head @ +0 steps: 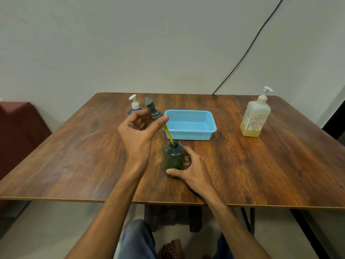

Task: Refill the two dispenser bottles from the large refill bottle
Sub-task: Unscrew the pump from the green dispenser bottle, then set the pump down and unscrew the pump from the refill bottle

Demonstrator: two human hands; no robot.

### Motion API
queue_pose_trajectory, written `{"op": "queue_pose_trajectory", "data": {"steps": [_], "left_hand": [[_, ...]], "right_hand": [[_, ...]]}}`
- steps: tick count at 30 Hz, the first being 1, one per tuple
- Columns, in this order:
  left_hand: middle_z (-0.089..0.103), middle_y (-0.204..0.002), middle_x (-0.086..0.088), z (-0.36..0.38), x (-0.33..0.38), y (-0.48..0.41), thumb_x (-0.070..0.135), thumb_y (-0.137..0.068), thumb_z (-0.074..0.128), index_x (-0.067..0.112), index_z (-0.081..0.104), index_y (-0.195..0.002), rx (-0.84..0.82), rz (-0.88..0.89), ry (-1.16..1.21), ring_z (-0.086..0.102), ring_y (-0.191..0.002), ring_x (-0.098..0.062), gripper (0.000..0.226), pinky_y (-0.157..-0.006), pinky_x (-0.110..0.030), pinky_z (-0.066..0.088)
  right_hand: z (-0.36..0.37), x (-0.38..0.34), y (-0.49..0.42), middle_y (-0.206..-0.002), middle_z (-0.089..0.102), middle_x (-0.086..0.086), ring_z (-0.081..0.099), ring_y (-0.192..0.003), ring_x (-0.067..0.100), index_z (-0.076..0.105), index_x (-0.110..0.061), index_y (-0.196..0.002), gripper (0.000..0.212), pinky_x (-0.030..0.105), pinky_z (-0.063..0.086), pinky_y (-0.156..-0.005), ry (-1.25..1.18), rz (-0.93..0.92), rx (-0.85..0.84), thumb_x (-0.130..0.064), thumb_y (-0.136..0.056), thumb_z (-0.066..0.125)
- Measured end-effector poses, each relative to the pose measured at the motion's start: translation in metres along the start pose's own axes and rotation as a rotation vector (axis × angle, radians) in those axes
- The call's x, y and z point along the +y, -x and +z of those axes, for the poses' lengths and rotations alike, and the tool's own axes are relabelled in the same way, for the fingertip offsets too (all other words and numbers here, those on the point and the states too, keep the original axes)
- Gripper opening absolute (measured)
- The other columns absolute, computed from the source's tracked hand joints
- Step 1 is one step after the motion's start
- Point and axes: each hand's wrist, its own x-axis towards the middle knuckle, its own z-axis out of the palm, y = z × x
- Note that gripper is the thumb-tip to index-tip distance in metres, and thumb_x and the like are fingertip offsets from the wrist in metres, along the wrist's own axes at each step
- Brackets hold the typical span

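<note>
The left hand [139,131] covers most of the blue dispenser bottle [134,109], leaving only its white pump and shoulder. The grey pump head [153,108] it holds is motion-blurred. Fingers of the right hand [192,169] hide the right side of the dark bottle [173,157]. The label print on the large refill bottle [254,118] is too small to read.

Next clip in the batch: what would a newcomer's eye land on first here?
At the table's centre, the left hand holds up a dark pump head whose yellow tube reaches down into the neck of the dark green bottle. The right hand steadies that bottle on the table. Just behind sits a blue basket, and the large refill bottle stands untouched at the far right.
</note>
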Motion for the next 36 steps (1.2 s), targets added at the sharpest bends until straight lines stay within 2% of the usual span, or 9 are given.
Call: {"op": "queue_pose_trajectory", "data": {"steps": [4,7,14,17,20,24,29,33,36], "left_hand": [[0.075,-0.102,-0.012,-0.017,0.011,-0.013,0.003,-0.072,0.084,-0.003,0.067,-0.108,0.149,0.02,0.128,0.073,-0.099,-0.026,0.04,-0.088,-0.035,0.058],[0.076,-0.102,-0.008,-0.032,0.005,-0.011,0.004,-0.073,0.084,0.001,0.068,-0.108,0.205,0.021,0.131,0.072,-0.098,-0.023,0.039,-0.088,-0.035,0.058],[0.074,-0.107,-0.004,-0.068,-0.06,0.021,0.011,-0.075,0.083,0.007,0.07,-0.111,-0.033,-0.015,-0.304,0.069,-0.098,-0.021,0.039,-0.087,-0.047,0.057],[0.071,-0.109,0.006,-0.081,-0.079,0.035,0.012,-0.08,0.08,0.017,0.07,-0.113,-0.166,-0.032,-0.464,0.066,-0.099,-0.013,0.035,-0.088,-0.041,0.057],[0.067,-0.109,0.014,-0.092,-0.091,0.043,0.018,-0.081,0.079,0.028,0.069,-0.11,-0.286,-0.004,-0.667,0.063,-0.1,-0.005,0.033,-0.088,-0.037,0.057],[0.063,-0.108,0.015,-0.096,-0.097,0.046,0.011,-0.083,0.075,0.024,0.067,-0.106,-0.44,0.01,-0.727,0.062,-0.101,-0.005,0.028,-0.088,-0.035,0.058],[0.064,-0.111,0.007,-0.098,-0.095,0.04,-0.004,-0.082,0.07,0.019,0.069,-0.107,-0.536,0.005,-0.815,0.062,-0.102,-0.005,0.033,-0.09,-0.032,0.057],[0.061,-0.118,0.008,-0.1,-0.091,0.036,-0.007,-0.083,0.066,0.021,0.068,-0.111,-0.61,0.007,-0.836,0.059,-0.108,-0.004,0.04,-0.093,-0.022,0.054],[0.057,-0.123,0.011,-0.098,-0.082,0.035,-0.011,-0.083,0.062,0.031,0.063,-0.112,-0.587,0.006,-0.815,0.054,-0.111,0.009,0.05,-0.089,-0.007,0.047]], "right_hand": [[0.0,0.0,0.0,-0.122,0.067,-0.013,0.064,-0.104,0.004,0.057,-0.032,-0.132,0.084,0.03,0.059,-0.084,0.004,0.001,0.01,-0.041,-0.058,0.095],[0.001,0.001,0.0,-0.125,0.066,-0.011,0.064,-0.106,0.004,0.056,-0.032,-0.133,0.084,0.026,0.058,-0.086,0.002,0.018,0.005,-0.042,-0.059,0.095],[0.002,0.003,0.0,-0.132,0.062,-0.011,0.061,-0.113,0.006,0.053,-0.031,-0.137,0.087,0.029,0.057,-0.092,0.026,0.023,0.0,-0.045,-0.061,0.093],[0.001,0.003,0.0,-0.132,0.062,-0.011,0.061,-0.112,0.005,0.052,-0.032,-0.137,0.087,0.026,0.056,-0.092,0.04,0.022,0.003,-0.044,-0.062,0.093],[0.001,0.003,0.0,-0.133,0.061,-0.01,0.06,-0.112,0.005,0.05,-0.03,-0.139,0.089,0.03,0.056,-0.093,0.059,0.027,0.006,-0.046,-0.062,0.093],[0.001,0.002,0.0,-0.134,0.061,-0.009,0.06,-0.112,0.006,0.05,-0.03,-0.14,0.089,0.031,0.056,-0.093,0.072,0.017,0.004,-0.046,-0.063,0.092],[0.0,0.0,0.002,-0.137,0.059,-0.008,0.057,-0.118,0.009,0.049,-0.03,-0.14,0.087,0.032,0.054,-0.096,0.088,0.019,0.004,-0.044,-0.065,0.092],[0.0,-0.003,0.003,-0.133,0.059,-0.01,0.057,-0.115,0.007,0.049,-0.03,-0.139,0.084,0.018,0.05,-0.089,0.066,0.008,-0.004,-0.04,-0.067,0.091],[0.001,-0.003,0.005,-0.135,0.057,-0.012,0.055,-0.117,0.004,0.048,-0.033,-0.14,0.084,0.014,0.048,-0.087,0.044,0.01,-0.01,-0.043,-0.068,0.09]]}}
